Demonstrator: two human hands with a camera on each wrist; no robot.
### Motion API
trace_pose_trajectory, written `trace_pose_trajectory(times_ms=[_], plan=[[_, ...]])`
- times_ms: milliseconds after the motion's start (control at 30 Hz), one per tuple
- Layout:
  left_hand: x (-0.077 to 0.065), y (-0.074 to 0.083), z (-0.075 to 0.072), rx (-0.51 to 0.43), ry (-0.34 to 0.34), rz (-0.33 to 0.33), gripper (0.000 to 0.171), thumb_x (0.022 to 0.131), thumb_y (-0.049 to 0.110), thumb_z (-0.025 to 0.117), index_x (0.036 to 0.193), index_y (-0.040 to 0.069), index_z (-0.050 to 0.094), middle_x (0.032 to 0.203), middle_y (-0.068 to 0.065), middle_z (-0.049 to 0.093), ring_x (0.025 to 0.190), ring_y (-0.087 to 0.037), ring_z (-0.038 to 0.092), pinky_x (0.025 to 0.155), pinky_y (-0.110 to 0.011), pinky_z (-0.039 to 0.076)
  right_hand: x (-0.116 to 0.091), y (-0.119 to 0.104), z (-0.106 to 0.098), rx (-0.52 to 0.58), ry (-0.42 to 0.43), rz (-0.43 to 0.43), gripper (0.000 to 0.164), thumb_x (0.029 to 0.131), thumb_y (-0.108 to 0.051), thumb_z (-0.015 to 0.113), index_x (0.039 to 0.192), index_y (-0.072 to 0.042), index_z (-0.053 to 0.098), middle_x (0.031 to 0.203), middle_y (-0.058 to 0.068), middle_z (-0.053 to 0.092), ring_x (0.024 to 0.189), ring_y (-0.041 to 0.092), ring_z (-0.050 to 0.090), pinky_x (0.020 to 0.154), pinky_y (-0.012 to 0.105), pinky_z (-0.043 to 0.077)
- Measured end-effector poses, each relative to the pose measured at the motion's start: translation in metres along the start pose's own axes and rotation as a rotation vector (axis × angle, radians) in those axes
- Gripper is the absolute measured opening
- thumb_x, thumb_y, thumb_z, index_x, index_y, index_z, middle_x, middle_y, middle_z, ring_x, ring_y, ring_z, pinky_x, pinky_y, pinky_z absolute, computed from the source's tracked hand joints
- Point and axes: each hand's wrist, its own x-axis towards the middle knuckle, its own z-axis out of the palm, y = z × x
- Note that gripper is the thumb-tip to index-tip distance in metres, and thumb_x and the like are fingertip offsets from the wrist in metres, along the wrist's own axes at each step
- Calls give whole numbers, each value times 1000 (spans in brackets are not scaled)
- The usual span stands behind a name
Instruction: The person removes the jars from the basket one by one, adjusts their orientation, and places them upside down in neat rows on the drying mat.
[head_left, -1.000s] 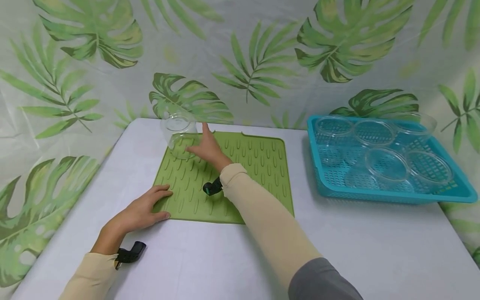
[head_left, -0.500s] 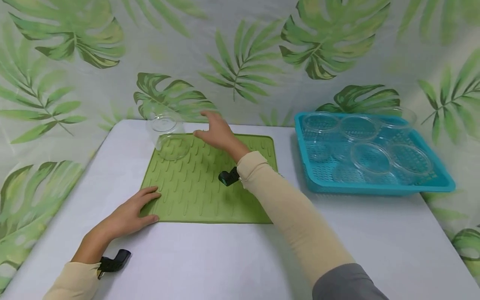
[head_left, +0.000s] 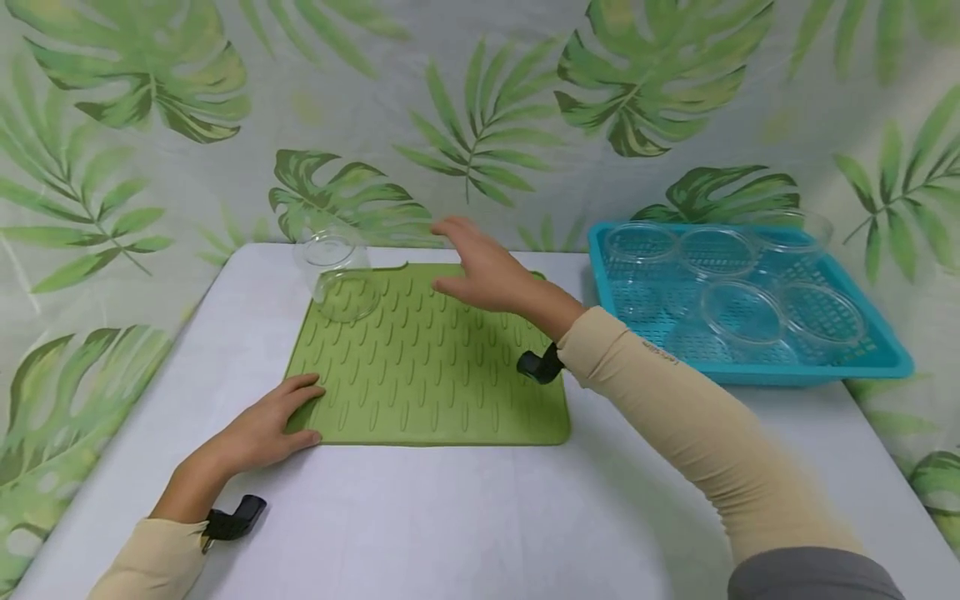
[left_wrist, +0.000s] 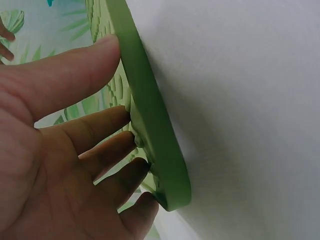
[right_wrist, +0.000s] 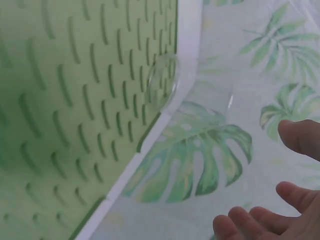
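On the far left corner of a green ribbed drying mat (head_left: 420, 367) stands a clear cup (head_left: 343, 283), upside down with its rim on the mat. My left hand (head_left: 258, 429) rests at the mat's near left corner; in the left wrist view its thumb and fingertips touch the mat's edge (left_wrist: 155, 115). Over the back of the mat my right hand (head_left: 487, 271) is in the air with thumb and fingers spread apart, holding nothing, to the right of the cup. The right wrist view shows those fingers (right_wrist: 250, 220) apart from the cup (right_wrist: 167, 82).
A blue plastic basket (head_left: 750, 372) at the table's right holds several clear cups (head_left: 742, 312), mouths up. The white table (head_left: 450, 517) carries mat and basket. Behind it hangs a leaf-print cloth (head_left: 510, 92).
My right hand has moved away from the upside-down cup, to the right toward the basket. The cup stays on the mat. My left hand keeps its place at the mat's corner.
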Motion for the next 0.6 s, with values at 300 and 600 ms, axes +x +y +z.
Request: trace_pose_trajectory(times_ms=[300,600], plan=[[-2,-2,0,9,-8,-9,63,89,20,73,141,-4,48,152,-26,37,139,-51,37,107,-64,40,-63,31,-31,44,60,-16,73,97,-25,64,157,-13,24,163,10,27,146,33,36,111,55,41],[-3,1,-1,15,-9,8,62,91,20,70,143,-5,46,154,-27,35,140,-51,35,107,-64,39,-157,69,-62,-4,197,2,76,94,-15,68,157,-11,26,159,17,30,134,39,44,98,60,48]])
